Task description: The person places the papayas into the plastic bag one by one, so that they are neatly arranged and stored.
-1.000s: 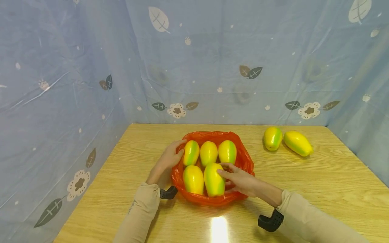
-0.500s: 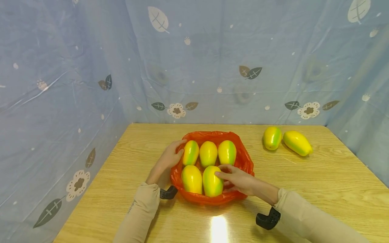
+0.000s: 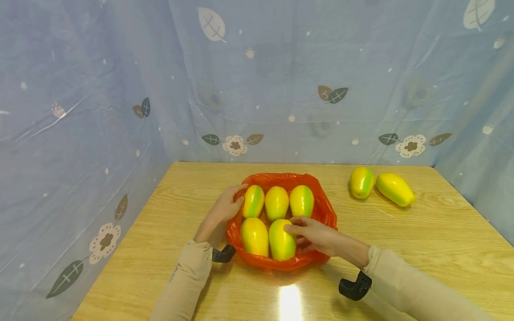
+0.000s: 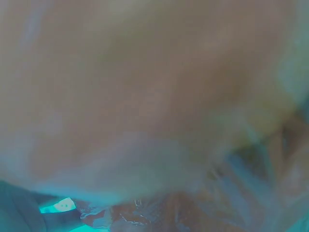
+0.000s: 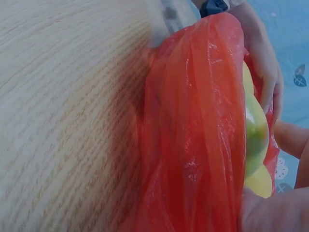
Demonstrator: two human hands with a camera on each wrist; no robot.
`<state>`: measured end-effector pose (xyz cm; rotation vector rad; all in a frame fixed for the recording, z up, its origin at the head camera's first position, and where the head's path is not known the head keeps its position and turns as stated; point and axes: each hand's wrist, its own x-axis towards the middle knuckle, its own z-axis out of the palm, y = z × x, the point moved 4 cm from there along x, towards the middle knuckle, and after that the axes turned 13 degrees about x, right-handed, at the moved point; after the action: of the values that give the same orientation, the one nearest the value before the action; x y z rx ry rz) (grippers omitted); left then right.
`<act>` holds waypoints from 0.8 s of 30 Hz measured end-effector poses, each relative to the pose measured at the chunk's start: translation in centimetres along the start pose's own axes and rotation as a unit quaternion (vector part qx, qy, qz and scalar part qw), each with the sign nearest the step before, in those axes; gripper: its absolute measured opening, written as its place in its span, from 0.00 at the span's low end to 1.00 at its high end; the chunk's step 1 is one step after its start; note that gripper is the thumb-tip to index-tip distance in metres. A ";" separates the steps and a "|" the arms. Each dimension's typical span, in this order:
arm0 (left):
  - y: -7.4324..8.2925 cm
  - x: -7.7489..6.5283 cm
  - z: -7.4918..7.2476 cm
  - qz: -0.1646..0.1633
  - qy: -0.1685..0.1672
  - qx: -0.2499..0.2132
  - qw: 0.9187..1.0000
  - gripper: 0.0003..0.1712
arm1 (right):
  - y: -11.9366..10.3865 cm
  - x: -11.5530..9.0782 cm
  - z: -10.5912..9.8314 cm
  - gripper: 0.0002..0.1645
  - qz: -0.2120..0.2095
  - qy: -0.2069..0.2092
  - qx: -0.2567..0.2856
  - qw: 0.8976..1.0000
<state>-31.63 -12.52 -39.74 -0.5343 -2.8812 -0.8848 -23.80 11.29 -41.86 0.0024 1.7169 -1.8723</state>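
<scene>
In the head view, a red plastic bag (image 3: 281, 264) lies spread wide on the table with several yellow-green papayas inside, a row at the back and two in front. My left hand (image 3: 222, 207) holds the bag's left rim, its thumb beside the back-left papaya (image 3: 253, 201). My right hand (image 3: 321, 236) is at the front-right papaya (image 3: 281, 243), with the thumb over its upper right side and the other fingers partly hidden behind it. The right wrist view shows the bag's outer wall (image 5: 193, 125); blurred skin fills most of the left wrist view.
Two more papayas lie at the table's back right, one stubby (image 3: 362, 183) and one longer (image 3: 395, 189). The wooden table (image 3: 421, 249) is bordered at the back and sides by a blue patterned curtain (image 3: 289, 80). Each wrist wears a black strap-on mount (image 3: 355, 286).
The front-right papaya has settled slightly lower into the bag, the right hand moving a little with it. My left hand stays on the rim.
</scene>
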 end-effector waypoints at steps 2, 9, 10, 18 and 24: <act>0.0 0.1 0.0 -0.001 -0.001 -0.001 1.000 0.24 | -0.1 -0.1 -0.2 0.43 0.001 -0.004 0.005 1.000; 0.0 0.2 0.0 -0.003 -0.004 -0.004 1.000 0.24 | -1.0 -0.4 -1.0 0.42 0.000 0.003 0.007 1.000; 0.0 0.1 0.0 -0.006 -0.006 -0.005 1.000 0.24 | -1.2 -0.5 -1.2 0.41 -0.001 0.004 0.007 1.000; -0.1 0.0 0.0 -0.003 -0.002 -0.002 1.000 0.24 | -3.0 -0.9 -3.3 0.37 -0.022 -0.030 0.020 0.999; -0.2 0.1 0.0 0.004 0.000 -0.002 1.000 0.24 | -4.3 -1.4 -5.5 0.38 -0.049 -0.025 0.031 0.998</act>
<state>-31.79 -12.66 -39.89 -0.5474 -2.8759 -0.8909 -26.50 16.80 -38.34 -0.1055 1.6513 -1.9779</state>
